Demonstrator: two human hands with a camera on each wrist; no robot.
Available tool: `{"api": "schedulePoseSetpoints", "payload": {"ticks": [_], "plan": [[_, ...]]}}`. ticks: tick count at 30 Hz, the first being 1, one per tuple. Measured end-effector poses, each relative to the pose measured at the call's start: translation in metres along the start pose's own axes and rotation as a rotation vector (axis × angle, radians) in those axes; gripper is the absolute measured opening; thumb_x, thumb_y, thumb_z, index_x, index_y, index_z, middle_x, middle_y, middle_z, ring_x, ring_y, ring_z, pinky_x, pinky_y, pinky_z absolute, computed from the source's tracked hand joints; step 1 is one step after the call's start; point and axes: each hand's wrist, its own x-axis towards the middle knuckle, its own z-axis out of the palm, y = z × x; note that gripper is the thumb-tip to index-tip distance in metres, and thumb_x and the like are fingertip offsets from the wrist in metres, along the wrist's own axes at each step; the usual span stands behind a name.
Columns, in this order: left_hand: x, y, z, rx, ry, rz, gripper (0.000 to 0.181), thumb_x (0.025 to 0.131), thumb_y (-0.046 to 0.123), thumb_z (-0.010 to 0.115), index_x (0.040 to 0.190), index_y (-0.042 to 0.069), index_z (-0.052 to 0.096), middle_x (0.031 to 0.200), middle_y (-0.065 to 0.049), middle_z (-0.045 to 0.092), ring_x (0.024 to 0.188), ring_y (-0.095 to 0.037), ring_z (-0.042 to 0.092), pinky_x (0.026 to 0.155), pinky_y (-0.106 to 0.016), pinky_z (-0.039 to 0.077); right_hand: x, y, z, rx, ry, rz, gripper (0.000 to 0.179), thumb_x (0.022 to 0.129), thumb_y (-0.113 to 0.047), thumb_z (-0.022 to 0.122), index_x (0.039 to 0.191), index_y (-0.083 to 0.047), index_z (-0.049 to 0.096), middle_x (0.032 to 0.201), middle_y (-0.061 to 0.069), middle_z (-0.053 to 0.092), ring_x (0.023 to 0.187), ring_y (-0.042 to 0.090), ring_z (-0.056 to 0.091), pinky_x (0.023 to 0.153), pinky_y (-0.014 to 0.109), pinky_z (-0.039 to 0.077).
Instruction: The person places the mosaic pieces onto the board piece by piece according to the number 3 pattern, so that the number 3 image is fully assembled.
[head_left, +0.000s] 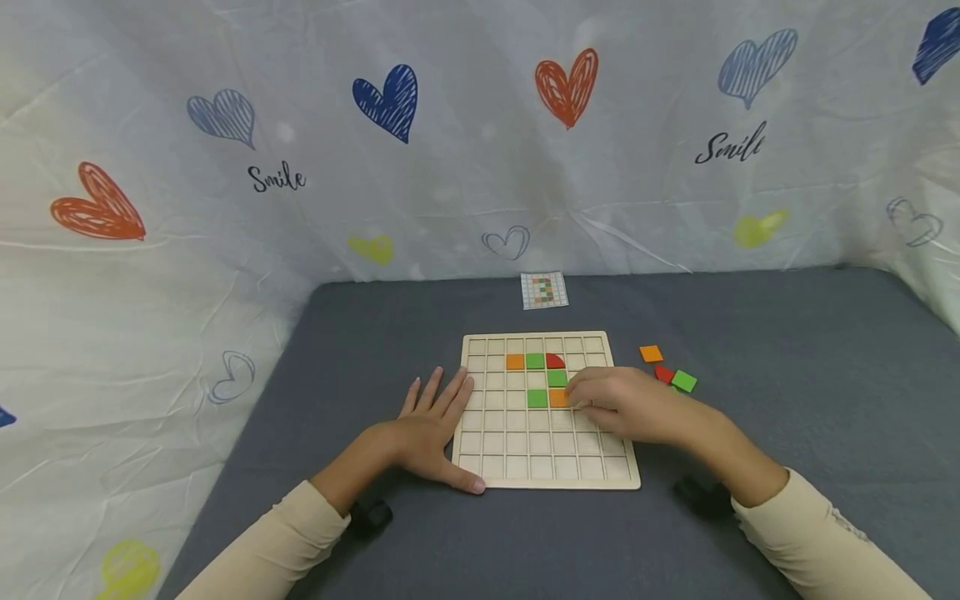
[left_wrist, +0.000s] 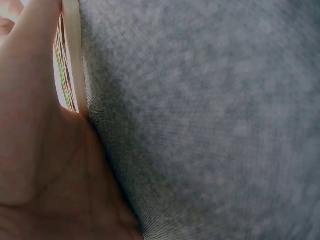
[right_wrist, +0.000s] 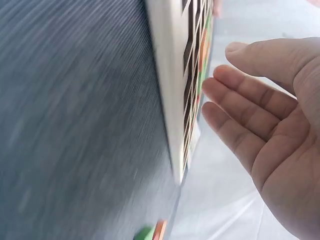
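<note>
A square wooden grid board [head_left: 517, 467] lies on the dark cloth. In its upper part sit an orange tile [head_left: 515, 362], a green tile [head_left: 535, 361] and a red rounded tile [head_left: 555, 361] in a row. Below the red one is another green tile [head_left: 557, 378], then a green tile [head_left: 537, 398] beside an orange tile [head_left: 558, 398]. My left hand [head_left: 427, 437] rests spread along the board's left edge, thumb at the lower corner. Over the right half, my right hand [head_left: 637, 406] has its fingertips beside the lower orange tile. The right wrist view shows its fingers [right_wrist: 245, 105] loosely bent, with nothing between them and the thumb.
Loose tiles lie right of the board: an orange one [head_left: 651, 354], a red one [head_left: 663, 373] and a green one [head_left: 684, 381]. A small pattern card [head_left: 544, 291] lies behind the board, near a white curtain [head_left: 450, 183] printed with hearts.
</note>
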Motion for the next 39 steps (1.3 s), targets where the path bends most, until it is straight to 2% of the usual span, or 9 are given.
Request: {"api": "schedulePoseSetpoints", "payload": {"ticks": [5,13,16,18,24,27,33,39], "plan": [[0.000,-0.001,0.001,0.004,0.007,0.003,0.140,0.066,0.095,0.053,0.160,0.016,-0.014,0.164,-0.001,-0.025,0.147,-0.032,-0.027,0.114,-0.057,-0.014,-0.021,0.008,-0.008,-0.010,0.041,0.040,0.023,0.087,0.004,0.073,0.105,-0.010,0.076,0.112,0.001,0.070,0.104,0.016,0.065,0.084,0.037,0.055],[0.000,0.000,0.000,0.004,-0.002,-0.005,0.141,0.066,0.095,0.054,0.160,0.016,-0.014,0.164,-0.002,-0.024,0.147,-0.032,-0.027,0.114,-0.056,-0.014,-0.055,0.019,-0.022,-0.163,0.167,0.142,0.029,0.080,0.006,0.080,0.102,-0.013,0.075,0.107,-0.003,0.069,0.099,0.018,0.065,0.081,0.041,0.054],[0.001,-0.001,0.001,-0.001,0.005,0.000,0.141,0.065,0.095,0.054,0.160,0.016,-0.014,0.164,-0.002,-0.024,0.147,-0.032,-0.027,0.114,-0.057,-0.014,-0.065,0.024,-0.027,-0.203,0.190,0.181,0.031,0.076,0.006,0.083,0.100,-0.013,0.075,0.104,-0.004,0.068,0.097,0.021,0.065,0.079,0.044,0.054],[0.003,-0.003,0.003,-0.002,0.003,-0.001,0.142,0.064,0.097,0.053,0.160,0.018,-0.016,0.164,0.000,-0.026,0.146,-0.031,-0.028,0.114,-0.057,-0.015,-0.071,0.026,-0.030,-0.217,0.178,0.206,0.032,0.075,0.005,0.084,0.100,-0.012,0.076,0.102,-0.003,0.068,0.095,0.023,0.065,0.079,0.045,0.053],[0.006,-0.006,0.008,-0.012,0.007,-0.012,0.144,0.059,0.101,0.048,0.158,0.021,-0.019,0.161,0.005,-0.030,0.145,-0.028,-0.032,0.112,-0.055,-0.019,-0.082,0.032,-0.032,-0.180,0.084,0.285,0.030,0.075,0.004,0.084,0.100,-0.011,0.075,0.097,-0.005,0.065,0.084,0.016,0.061,0.070,0.038,0.052],[0.007,-0.007,0.009,-0.014,0.011,-0.010,0.145,0.058,0.102,0.048,0.159,0.021,-0.019,0.161,0.005,-0.030,0.145,-0.027,-0.032,0.112,-0.055,-0.019,-0.084,0.034,-0.031,-0.174,0.084,0.296,0.030,0.074,0.005,0.084,0.099,-0.010,0.075,0.097,-0.006,0.063,0.082,0.013,0.060,0.068,0.036,0.052],[0.007,-0.006,0.008,-0.023,0.007,-0.007,0.144,0.059,0.101,0.048,0.159,0.020,-0.018,0.162,0.003,-0.029,0.145,-0.028,-0.032,0.113,-0.055,-0.018,-0.082,0.034,-0.028,-0.172,0.112,0.262,0.031,0.073,0.006,0.084,0.097,-0.010,0.074,0.098,-0.005,0.065,0.085,0.016,0.062,0.071,0.039,0.053],[0.002,-0.002,0.002,-0.011,0.008,-0.001,0.142,0.063,0.097,0.053,0.160,0.017,-0.014,0.164,0.000,-0.025,0.147,-0.031,-0.028,0.114,-0.056,-0.015,-0.079,0.031,-0.028,-0.165,0.087,0.288,0.030,0.074,0.006,0.084,0.099,-0.009,0.074,0.099,-0.003,0.066,0.088,0.020,0.064,0.074,0.042,0.053]]}}
